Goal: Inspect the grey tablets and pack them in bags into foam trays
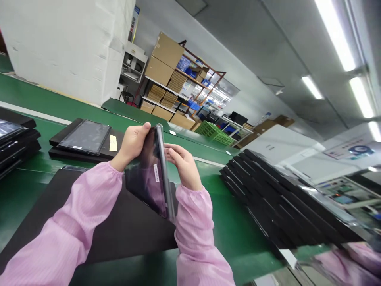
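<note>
A thin tablet-like panel (145, 171) with a dark glossy screen and a small white label is held up, tilted nearly edge-on, in front of me. My left hand (132, 141) grips its upper left edge, thumb on top. Behind the panel's right side is my right hand (182, 161), its fingers loosely bent and apart, fingertips at or close to the back; contact is partly hidden. Below lies a large black mat (125, 234) on the green bench (226, 222). Pink sleeves cover both my forearms.
Another panel (85, 137) lies on black foam pads beside a yellow note (113, 143). More black pads with a panel (14, 147) stand at far left. A tall stack of black trays (276, 198) leans at right. Another person's pink sleeve (342, 264) shows bottom right.
</note>
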The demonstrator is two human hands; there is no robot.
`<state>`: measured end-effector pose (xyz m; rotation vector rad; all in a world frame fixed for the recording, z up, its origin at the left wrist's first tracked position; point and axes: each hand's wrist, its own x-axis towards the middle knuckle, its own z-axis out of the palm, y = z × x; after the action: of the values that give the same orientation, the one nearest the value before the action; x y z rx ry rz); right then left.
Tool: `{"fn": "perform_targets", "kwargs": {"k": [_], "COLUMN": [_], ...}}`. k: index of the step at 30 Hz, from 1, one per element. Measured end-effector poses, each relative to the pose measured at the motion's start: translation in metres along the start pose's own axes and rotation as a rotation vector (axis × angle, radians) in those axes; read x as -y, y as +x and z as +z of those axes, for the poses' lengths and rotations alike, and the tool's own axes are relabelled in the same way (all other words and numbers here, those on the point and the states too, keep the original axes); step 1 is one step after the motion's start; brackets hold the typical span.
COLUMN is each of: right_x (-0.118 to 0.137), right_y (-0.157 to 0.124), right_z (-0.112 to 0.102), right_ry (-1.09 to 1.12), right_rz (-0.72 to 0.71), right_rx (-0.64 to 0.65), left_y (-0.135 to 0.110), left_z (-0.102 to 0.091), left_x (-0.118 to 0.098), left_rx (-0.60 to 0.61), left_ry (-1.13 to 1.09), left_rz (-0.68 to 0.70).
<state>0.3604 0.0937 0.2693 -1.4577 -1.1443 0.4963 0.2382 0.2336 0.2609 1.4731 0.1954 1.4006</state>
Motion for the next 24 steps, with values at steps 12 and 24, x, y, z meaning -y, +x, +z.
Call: {"fn": "perform_targets", "kwargs": {"k": [12, 24], "right_x": [0.005, 0.001], "right_y": [-0.114, -0.111], "right_z": [0.035, 0.032], "right_ry": [0.217, 0.271], "right_rz": [0.04, -0.073], "right_rx": [-0.183, -0.186], "left_y": [-0.009, -0.009], "left_z": [0.009, 0.011], "left_x": [0.025, 0.024], "left_rx": [0.166, 0.175], "left_ry": [0.206, 0.17], "left_rz": [0.042, -0.016]}}
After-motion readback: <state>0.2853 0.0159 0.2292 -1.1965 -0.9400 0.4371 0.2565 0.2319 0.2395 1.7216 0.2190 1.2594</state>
